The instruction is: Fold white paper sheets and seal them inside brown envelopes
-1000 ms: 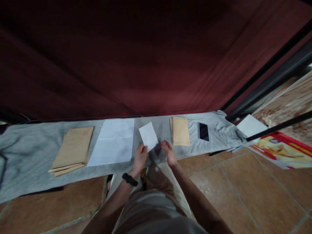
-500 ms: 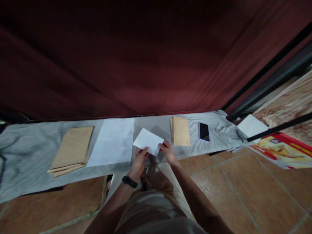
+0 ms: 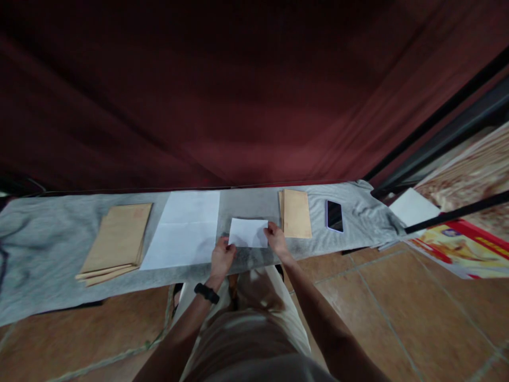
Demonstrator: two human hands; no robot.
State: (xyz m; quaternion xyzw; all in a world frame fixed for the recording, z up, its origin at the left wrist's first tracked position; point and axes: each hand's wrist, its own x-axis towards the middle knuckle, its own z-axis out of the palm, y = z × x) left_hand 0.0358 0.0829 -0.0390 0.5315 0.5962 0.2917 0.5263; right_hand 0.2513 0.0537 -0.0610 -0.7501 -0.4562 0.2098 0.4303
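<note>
Between my hands is a small folded white sheet of paper (image 3: 248, 233), level and low over the grey cloth. My left hand (image 3: 222, 258) pinches its lower left corner, thumb on top. At its right edge, my right hand (image 3: 275, 239) grips the paper between thumb and fingers. Left of it lies a larger white sheet (image 3: 186, 228) with a crease across it. A few brown envelopes (image 3: 296, 212) rest just right of my right hand.
A grey cloth (image 3: 47, 244) covers the narrow table. Farther left is a stack of larger brown envelopes (image 3: 119, 233). A phone (image 3: 334, 216) lies at the right. Behind hangs a dark red curtain (image 3: 254, 132). A colourful box (image 3: 465, 246) and a black bar (image 3: 457, 212) stand at the right.
The folded paper has turned from a tilted angle to square with the table and come down lower. My left hand has shifted slightly left and my right hand slightly up.
</note>
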